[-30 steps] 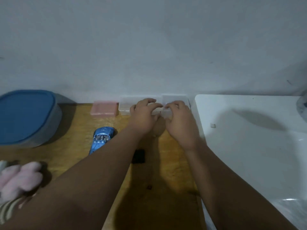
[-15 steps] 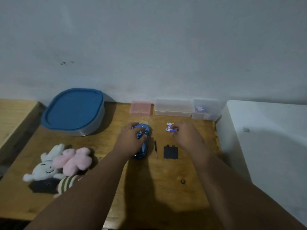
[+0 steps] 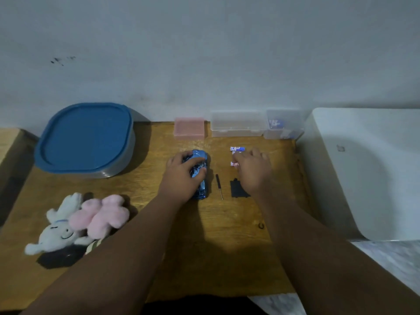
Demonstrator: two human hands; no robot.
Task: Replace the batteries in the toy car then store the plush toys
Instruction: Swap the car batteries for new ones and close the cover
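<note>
While the left hand (image 3: 181, 176) curls round the one blue toy car (image 3: 200, 157) at frame centre, the right hand (image 3: 253, 170) covers three batteries (image 3: 237, 148) just right of it, grip undeterminable; lower left, three plush toys (image 3: 100, 214); between the hands, one screwdriver (image 3: 219, 186).

Glossy, mirror-bright blue on the toy car (image 3: 201, 189); soft, fuzzy cloth on the pink plush toy (image 3: 102, 214) and the white plush toy (image 3: 56, 233); smooth, faintly shiny wood for the table (image 3: 204, 246); cloudy clear plastic for the storage box (image 3: 237, 126); smooth blue plastic for the lid (image 3: 84, 137); matt black on the flat cover (image 3: 237, 189)
</note>
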